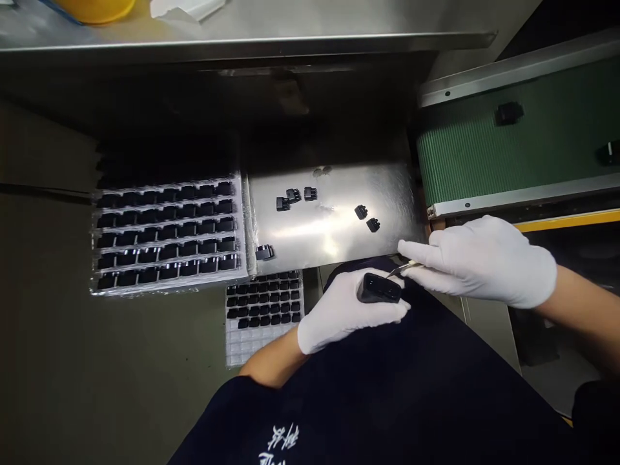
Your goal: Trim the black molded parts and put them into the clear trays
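Gloved in white, my left hand (339, 307) is closed around a black plastic housing (380, 289) whose smooth, rounded face points up. My right hand (477, 261), gloved too, pinches a small knife (404, 267) with a thin metal blade. The blade's tip meets the upper edge of the housing; whether it cuts in I cannot tell. Both hands are in front of my dark clothing, just past the near edge of the metal table (320, 245). Several small black plastic parts (310, 193) lie loose on that table, and another black piece (264, 252) sits at its left edge.
On the left, a clear plastic tray (169, 284) holds rows of black parts. A second, partly filled tray (247, 349) is lower down. A green conveyor belt (465, 155) at right carries black parts. A metal shelf (290, 48) crosses the top.
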The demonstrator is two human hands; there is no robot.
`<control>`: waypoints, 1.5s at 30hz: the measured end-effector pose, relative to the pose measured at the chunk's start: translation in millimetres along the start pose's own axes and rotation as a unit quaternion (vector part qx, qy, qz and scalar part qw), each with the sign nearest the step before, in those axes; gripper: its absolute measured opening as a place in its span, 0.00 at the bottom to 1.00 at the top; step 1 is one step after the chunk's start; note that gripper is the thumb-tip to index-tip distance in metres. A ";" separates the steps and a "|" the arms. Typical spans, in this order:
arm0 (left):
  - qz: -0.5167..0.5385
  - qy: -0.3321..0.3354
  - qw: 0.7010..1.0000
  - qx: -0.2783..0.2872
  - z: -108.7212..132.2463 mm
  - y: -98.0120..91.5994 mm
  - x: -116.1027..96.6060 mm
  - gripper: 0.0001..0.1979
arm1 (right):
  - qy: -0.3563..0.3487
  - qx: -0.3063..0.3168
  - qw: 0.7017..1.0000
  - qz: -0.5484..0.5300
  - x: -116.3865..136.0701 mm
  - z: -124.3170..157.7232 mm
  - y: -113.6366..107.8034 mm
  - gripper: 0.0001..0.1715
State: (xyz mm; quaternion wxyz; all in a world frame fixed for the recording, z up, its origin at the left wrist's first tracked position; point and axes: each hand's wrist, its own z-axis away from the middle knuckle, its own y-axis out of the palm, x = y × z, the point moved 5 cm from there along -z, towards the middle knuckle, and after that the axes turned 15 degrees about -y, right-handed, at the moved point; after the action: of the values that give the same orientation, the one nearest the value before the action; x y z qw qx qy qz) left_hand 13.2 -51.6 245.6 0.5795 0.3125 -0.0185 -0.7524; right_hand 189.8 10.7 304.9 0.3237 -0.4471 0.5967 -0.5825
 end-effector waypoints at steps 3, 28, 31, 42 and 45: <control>-0.024 -0.014 1.000 0.009 -0.3 5.4 5.0 0.19 | -0.026 0.026 0.999 -0.009 6.1 -4.5 -7.2 0.22; -0.050 -0.033 0.998 0.029 1.8 16.5 11.2 0.22 | 0.079 0.038 0.961 -0.261 -18.8 38.7 8.9 0.27; -0.043 -0.038 0.998 0.037 1.6 18.5 10.0 0.21 | 0.138 -0.006 0.945 -0.297 -25.3 53.0 21.4 0.24; -0.028 -0.030 0.996 0.082 2.0 19.2 8.3 0.18 | 0.063 -0.016 0.960 -0.272 -12.6 10.3 -9.9 0.19; 0.028 -0.029 0.991 0.130 1.8 20.9 9.0 0.17 | -0.038 0.045 0.976 -0.211 0.3 -4.0 -22.8 0.19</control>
State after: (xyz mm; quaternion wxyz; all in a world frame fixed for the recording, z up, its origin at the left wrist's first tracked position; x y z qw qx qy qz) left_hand 29.1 -67.0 251.2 0.5539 0.3625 -0.1421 -0.7359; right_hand 189.7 13.7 327.8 0.2354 -0.5695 0.4491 -0.6469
